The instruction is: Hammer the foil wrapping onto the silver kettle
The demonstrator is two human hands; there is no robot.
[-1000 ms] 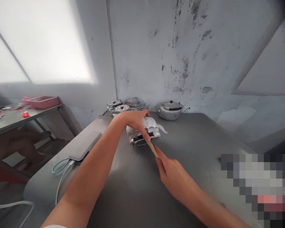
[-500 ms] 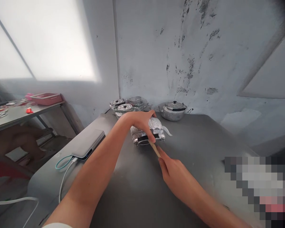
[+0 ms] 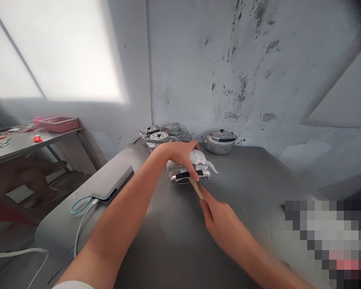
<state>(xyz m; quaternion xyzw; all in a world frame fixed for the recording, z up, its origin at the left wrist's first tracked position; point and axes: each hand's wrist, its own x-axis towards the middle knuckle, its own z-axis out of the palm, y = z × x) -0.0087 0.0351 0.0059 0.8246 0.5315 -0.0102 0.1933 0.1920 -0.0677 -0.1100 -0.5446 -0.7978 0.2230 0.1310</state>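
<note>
A small silver metal kettle (image 3: 201,159) with a textured body lies tipped on the grey table, its black-gripped handle towards me and its pale spout pointing right. My left hand (image 3: 183,154) is closed over it from above, with the thumb down by the handle. Between the thumb and fingers of my right hand (image 3: 216,212) is a light wooden stick (image 3: 196,188). The stick's far end meets the kettle under my left thumb; what is at that end is hidden.
Behind the kettle stand several small silver pots (image 3: 159,137), and a lidded silver pot (image 3: 219,142) is at the back right. A grey power bank (image 3: 112,182) with cables lies on the left. A side table holds a pink basket (image 3: 60,124); a person's legs (image 3: 33,176) show beneath.
The view has shifted very slightly. Both hands, the kettle and the stick keep practically the same places.
</note>
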